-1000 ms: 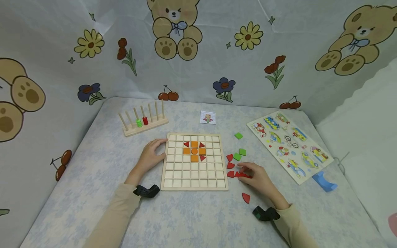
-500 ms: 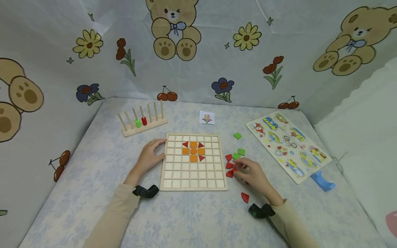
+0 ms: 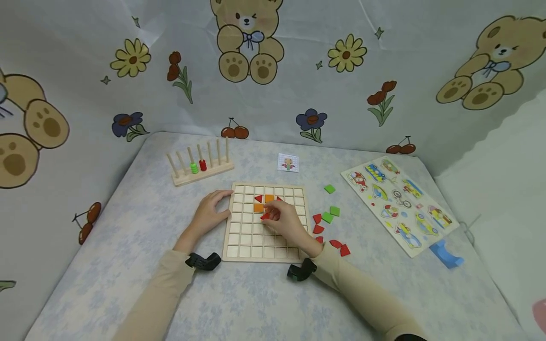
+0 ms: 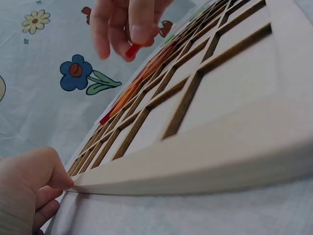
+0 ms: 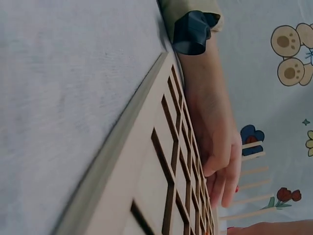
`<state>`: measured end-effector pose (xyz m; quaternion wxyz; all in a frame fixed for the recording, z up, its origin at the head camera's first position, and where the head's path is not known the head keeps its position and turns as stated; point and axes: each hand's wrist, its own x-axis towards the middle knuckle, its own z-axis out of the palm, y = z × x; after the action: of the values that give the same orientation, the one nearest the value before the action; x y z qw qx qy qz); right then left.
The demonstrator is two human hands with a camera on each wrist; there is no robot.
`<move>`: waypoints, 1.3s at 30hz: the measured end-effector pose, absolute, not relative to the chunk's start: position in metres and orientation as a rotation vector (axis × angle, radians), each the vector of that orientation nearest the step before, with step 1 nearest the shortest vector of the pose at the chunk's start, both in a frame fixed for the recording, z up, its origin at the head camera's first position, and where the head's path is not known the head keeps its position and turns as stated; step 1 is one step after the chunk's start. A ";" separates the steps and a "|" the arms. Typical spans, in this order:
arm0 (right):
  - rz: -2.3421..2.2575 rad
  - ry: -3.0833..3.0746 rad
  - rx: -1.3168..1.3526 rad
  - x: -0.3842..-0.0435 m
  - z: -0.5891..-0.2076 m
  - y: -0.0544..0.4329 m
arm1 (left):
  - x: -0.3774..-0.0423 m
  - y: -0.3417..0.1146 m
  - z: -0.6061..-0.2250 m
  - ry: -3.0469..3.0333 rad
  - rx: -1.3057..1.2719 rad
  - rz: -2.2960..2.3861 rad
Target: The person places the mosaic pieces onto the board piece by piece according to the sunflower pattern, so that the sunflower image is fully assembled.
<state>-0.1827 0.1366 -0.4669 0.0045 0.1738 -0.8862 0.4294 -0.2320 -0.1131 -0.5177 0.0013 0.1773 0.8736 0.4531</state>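
My left hand (image 3: 207, 212) rests against the left edge of a wooden grid board (image 3: 239, 254), thumb and fingertips touching its frame. Over the middle of the board, my right hand (image 3: 290, 221) pinches a small red piece (image 3: 265, 216) between thumb and fingers. That piece seems triangular but is partly covered; in the left wrist view its red edge (image 4: 132, 50) appears above the grid. Orange squares (image 3: 258, 208) and red triangles (image 3: 259, 199) sit in cells at the upper middle, some hidden behind my right hand.
Right of the board lie red quarter-round pieces (image 3: 317, 229) and green squares (image 3: 334, 210). A pattern card (image 3: 288, 163) is behind the board. A peg stand (image 3: 204, 173) with green and red beads is back left. A vehicle puzzle (image 3: 398, 203) and blue curved piece (image 3: 446, 254) are right.
My right hand has moved left from the loose pieces to above the board, carrying a red piece picked up there. My left hand stays at the board's edge.
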 end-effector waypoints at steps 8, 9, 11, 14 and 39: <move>1.337 -2.799 0.513 -0.195 -0.476 0.118 | -0.233 -0.113 -0.518 2.759 0.566 1.411; 1.338 -2.802 0.524 -0.196 -0.477 0.117 | -0.233 -0.113 -0.518 2.763 0.566 1.411; 1.336 -2.800 0.544 -0.196 -0.478 0.117 | -0.233 -0.113 -0.518 2.764 0.574 1.412; 1.330 -2.797 0.559 -0.195 -0.479 0.116 | -0.233 -0.113 -0.517 2.762 0.583 1.415; 1.034 -2.827 0.169 -0.193 -0.461 0.255 | -0.231 -0.112 -0.517 2.769 0.542 1.392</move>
<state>-0.1932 0.2550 -0.4613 0.0632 0.0559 -0.9358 0.3423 -0.2313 -0.1117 -0.5169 -0.0024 0.1724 0.8801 0.4423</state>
